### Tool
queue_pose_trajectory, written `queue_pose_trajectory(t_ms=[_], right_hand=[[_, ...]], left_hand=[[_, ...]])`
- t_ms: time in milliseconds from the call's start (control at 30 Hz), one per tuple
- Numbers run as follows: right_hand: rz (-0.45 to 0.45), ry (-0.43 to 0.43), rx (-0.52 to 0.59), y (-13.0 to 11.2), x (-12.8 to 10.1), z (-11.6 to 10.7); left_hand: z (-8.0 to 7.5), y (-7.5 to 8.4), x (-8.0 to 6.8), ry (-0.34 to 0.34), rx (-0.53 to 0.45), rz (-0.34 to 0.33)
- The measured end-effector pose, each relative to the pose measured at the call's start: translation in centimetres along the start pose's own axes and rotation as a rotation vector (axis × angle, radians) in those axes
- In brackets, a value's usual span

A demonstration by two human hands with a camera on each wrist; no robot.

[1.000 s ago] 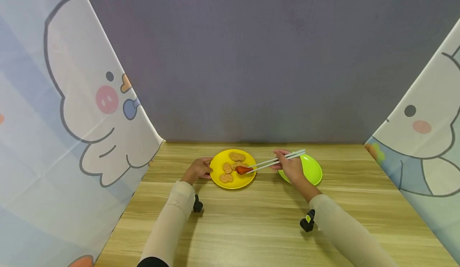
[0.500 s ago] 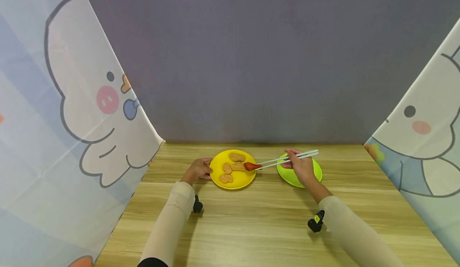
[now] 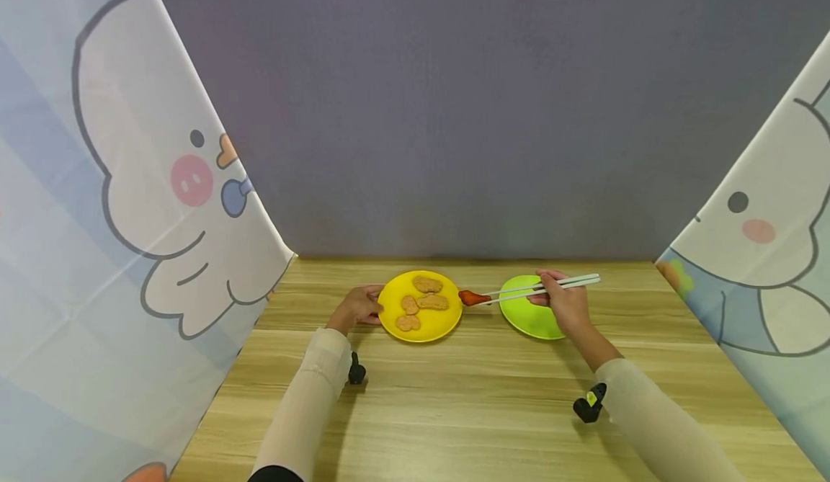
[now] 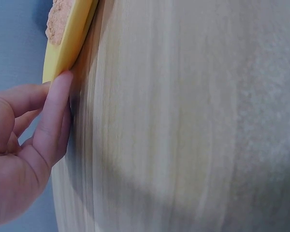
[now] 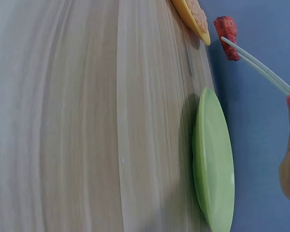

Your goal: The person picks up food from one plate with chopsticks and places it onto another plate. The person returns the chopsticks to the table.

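My left hand [image 3: 357, 305] pinches the left rim of a yellow plate [image 3: 436, 328]; in the left wrist view its fingertips [image 4: 64, 82] meet that edge. Several tan fried-chicken pieces [image 3: 428, 284] lie on the plate. My right hand [image 3: 565, 303] grips a pair of white chopsticks [image 3: 582, 280]. Between the chopstick tips hangs a reddish-brown chicken drumstick [image 3: 473, 298], just past the yellow plate's right edge and raised off the table, as the right wrist view shows. Beneath the chopsticks and right hand sits a bright green plate [image 3: 527, 318] with nothing visible on it.
Both plates stand near the back of a wood-grain table [image 3: 454, 410]. A grey backdrop [image 3: 454, 143] rises behind, with cartoon-printed curtains [image 3: 155, 201] on either side. A small black camera [image 3: 588, 404] is worn on the right wrist.
My right hand has moved right with the chopsticks, carrying the drumstick from above the yellow plate to the gap between the plates. My left hand stays at the yellow plate's rim.
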State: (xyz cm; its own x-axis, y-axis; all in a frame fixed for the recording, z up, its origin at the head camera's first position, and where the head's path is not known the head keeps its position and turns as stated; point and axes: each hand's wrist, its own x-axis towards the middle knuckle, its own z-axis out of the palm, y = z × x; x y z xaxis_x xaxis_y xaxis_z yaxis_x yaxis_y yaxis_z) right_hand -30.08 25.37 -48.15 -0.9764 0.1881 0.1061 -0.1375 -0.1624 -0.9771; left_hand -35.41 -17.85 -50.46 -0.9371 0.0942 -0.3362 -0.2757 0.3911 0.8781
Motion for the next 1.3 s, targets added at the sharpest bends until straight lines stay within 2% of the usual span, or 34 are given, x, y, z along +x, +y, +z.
queue_pose_trajectory(t_ms=[167, 400, 667, 967, 1300], right_hand=[[-0.014, 0.029, 0.027, -0.2, -0.2, -1.1], [0.018, 0.044, 0.064, -0.7, -0.3, -3.1], [0.016, 0.071, 0.025, -2.2, -1.2, -4.3], [0.013, 0.095, 0.078, -0.8, -0.7, -6.5], [0.049, 0.115, 0.028, -1.6, -1.4, -7.0]], left_hand=[[0.1, -0.1, 0.2, 0.011, 0.004, 0.007], [0.1, -0.2, 0.2, 0.011, 0.014, 0.016], [0.0, -0.2, 0.3, 0.010, 0.021, 0.005], [0.1, 0.0, 0.1, 0.011, 0.022, 0.013], [-0.2, -0.1, 0.3, -0.005, -0.007, -0.007]])
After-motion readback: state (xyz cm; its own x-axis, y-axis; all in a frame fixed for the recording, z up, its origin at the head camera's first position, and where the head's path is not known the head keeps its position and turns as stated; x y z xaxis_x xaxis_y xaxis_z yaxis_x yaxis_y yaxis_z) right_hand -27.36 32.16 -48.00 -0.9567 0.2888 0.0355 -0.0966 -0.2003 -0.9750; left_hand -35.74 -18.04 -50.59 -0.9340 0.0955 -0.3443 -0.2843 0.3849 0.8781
